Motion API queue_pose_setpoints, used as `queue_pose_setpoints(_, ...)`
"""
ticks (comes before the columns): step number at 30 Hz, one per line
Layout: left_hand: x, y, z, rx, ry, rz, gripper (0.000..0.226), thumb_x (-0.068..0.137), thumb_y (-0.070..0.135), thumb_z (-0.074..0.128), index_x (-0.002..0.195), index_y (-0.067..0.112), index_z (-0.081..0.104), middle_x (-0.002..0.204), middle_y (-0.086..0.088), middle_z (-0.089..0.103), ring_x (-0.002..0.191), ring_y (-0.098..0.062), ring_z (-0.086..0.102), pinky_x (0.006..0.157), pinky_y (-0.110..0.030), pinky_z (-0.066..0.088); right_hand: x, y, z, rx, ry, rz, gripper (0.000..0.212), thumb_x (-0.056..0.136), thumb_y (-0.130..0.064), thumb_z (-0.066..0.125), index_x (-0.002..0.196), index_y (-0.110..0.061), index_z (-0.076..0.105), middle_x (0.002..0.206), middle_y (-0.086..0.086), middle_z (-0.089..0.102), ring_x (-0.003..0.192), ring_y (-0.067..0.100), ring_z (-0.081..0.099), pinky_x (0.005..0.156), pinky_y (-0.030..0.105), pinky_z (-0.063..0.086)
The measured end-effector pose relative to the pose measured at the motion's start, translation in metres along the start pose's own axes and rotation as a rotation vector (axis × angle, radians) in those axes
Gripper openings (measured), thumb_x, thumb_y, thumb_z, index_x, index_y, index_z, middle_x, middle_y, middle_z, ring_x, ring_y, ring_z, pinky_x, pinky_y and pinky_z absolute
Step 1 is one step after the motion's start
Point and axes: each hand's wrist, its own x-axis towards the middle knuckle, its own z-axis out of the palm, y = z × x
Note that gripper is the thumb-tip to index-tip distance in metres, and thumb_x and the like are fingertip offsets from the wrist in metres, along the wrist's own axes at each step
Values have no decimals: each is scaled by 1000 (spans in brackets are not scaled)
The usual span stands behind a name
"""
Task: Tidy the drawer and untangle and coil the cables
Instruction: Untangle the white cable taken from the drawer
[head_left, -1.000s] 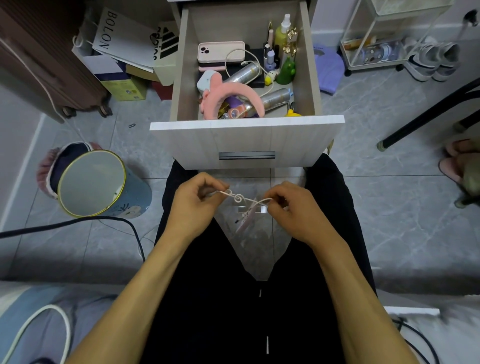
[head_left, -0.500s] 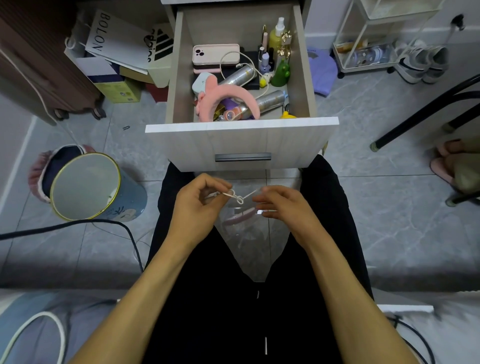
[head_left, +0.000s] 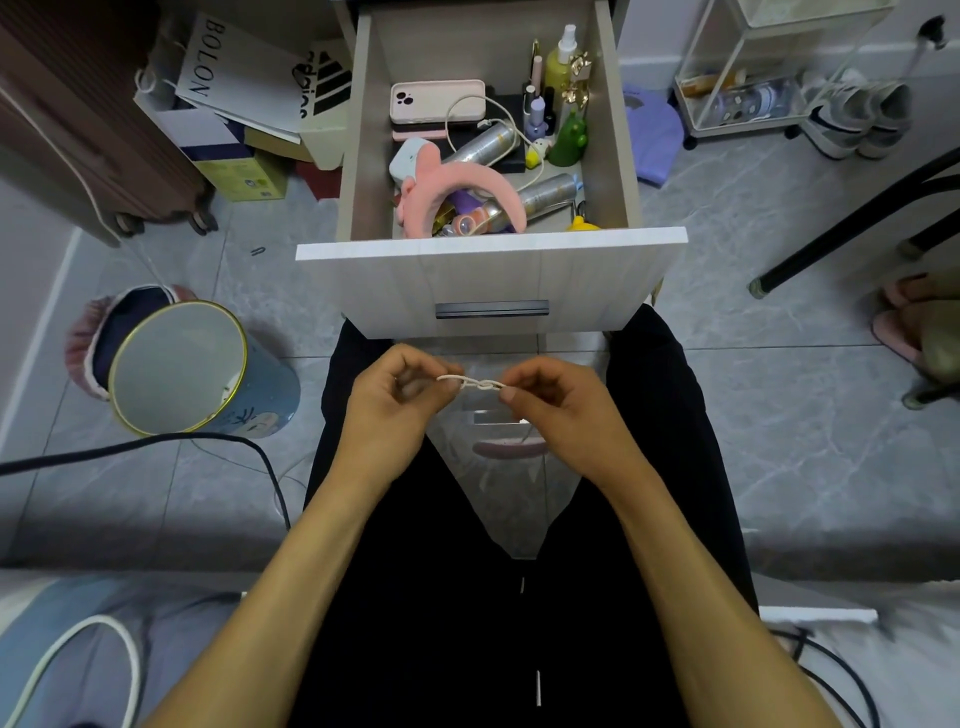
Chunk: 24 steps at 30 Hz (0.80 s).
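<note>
A person sits in front of an open drawer (head_left: 491, 280), with the left hand (head_left: 397, 400) and right hand (head_left: 558, 402) each pinching 1 end of a thin white cord (head_left: 475, 383) that is knotted between them, above the lap. Inside the drawer lie a pink phone (head_left: 437, 101), a pink headband (head_left: 462, 189), 2 silver cans, a white cable (head_left: 501, 111) and several small bottles. On the floor to the left lies a tipped blue bin (head_left: 192, 371), with a black cable (head_left: 156, 447) running beside it.
</note>
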Motion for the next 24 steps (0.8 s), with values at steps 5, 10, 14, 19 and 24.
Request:
queue_pose_setpoints(5,-3,7,5,293,-154,109,14,87,14,71,94,24,67,95,10,70,95,-9,66,87,-25,52,-1,-4,-4,25,18,-5,10,88,-3,67,96,-2,72,78,5,71,64,8,63,67,19,54)
queue_pose_setpoints(10,-1,12,12,285,-85,106,11,88,13,69,92,23,73,85,7,73,83,-13,70,80,-29,56,-2,-6,-5,106,-11,6,15,88,-1,65,102,3,71,79,12,72,62,19,64,65,26,56)
queue_pose_setpoints(14,-2,18,12,-67,-102,-196,12,92,7,63,91,13,74,79,-10,74,77,-24,71,76,-35,59,-4,-9,-8,80,-60,-36,17,89,2,63,105,1,68,81,16,70,63,17,62,64,24,54)
queue_pose_setpoints(19,-1,19,10,-89,-114,-248,12,93,7,61,94,11,71,86,-13,75,81,-26,73,72,-33,59,-6,-6,-8,62,-39,-45,15,87,1,66,102,-2,71,80,16,70,62,19,62,64,29,55)
queue_pose_setpoints(24,4,21,5,92,-143,-145,10,88,8,68,88,16,74,81,-5,75,74,-15,71,68,-23,54,-5,-7,-9,73,-27,-38,14,88,0,66,101,1,70,76,17,69,59,24,60,62,37,56)
